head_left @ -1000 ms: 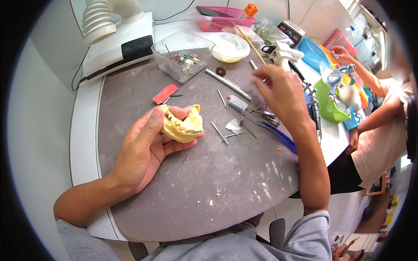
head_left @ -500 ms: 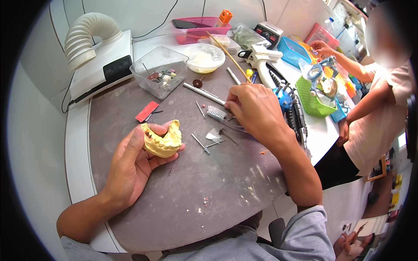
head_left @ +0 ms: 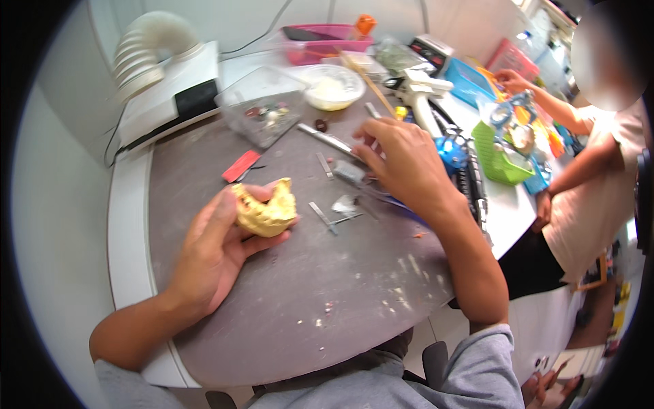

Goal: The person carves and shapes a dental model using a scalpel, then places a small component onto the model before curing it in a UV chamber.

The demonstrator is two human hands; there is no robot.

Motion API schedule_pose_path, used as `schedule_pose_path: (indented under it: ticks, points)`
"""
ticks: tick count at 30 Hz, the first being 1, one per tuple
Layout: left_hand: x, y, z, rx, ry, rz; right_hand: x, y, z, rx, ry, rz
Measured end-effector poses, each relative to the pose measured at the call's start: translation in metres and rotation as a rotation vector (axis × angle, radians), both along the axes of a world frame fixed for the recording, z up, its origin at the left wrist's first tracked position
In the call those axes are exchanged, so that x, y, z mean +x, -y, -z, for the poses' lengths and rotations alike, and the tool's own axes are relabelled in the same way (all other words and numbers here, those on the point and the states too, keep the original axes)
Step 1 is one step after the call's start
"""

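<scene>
My left hand cradles a yellow plaster dental cast above the grey work mat, fingers curled under it. My right hand reaches over a cluster of small metal hand tools near the middle of the mat, fingers bent down and touching them; whether it grips one is hidden by the hand. Loose metal blades lie between the two hands.
A clear plastic box of small parts, a white bowl, a red flat piece, a white suction unit with ribbed hose, a green basket and pink trays surround the mat. Another person sits at the right, hands on the bench.
The view has shifted so the bench sits lower and larger. My right hand has dropped from above the tools onto them. The left hand still holds the cast.
</scene>
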State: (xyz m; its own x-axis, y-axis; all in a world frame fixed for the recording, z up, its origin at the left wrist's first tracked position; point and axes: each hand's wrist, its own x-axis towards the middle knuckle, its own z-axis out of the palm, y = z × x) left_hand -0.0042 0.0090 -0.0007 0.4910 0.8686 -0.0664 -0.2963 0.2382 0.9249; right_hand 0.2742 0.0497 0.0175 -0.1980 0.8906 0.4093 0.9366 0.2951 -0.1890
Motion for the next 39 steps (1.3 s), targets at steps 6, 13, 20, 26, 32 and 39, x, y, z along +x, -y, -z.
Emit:
schedule_pose_path:
  ticks: [6, 13, 20, 26, 32, 39]
  points:
    - [0.001, -0.003, 0.006, -0.018, 0.041, 0.015, -0.007, 0.005, 0.006, -0.101, 0.013, -0.042]
    - [-0.001, -0.003, 0.006, -0.064, 0.104, 0.019, -0.010, 0.011, -0.011, -0.008, -0.114, -0.021]
    - [-0.003, -0.006, 0.007, -0.117, 0.164, 0.039, -0.018, 0.026, -0.014, 0.227, -0.497, -0.139]
    - [-0.005, -0.008, 0.004, -0.206, 0.204, 0.040, -0.042, 0.034, 0.000, 0.232, -0.393, -0.557]
    - [-0.006, -0.012, 0.007, -0.273, 0.206, 0.062, -0.063, 0.044, -0.002, 0.118, -0.382, -0.533]
    - [-0.008, -0.014, 0.002, -0.292, 0.169, 0.132, -0.063, 0.049, -0.006, 0.027, -0.375, -0.513]
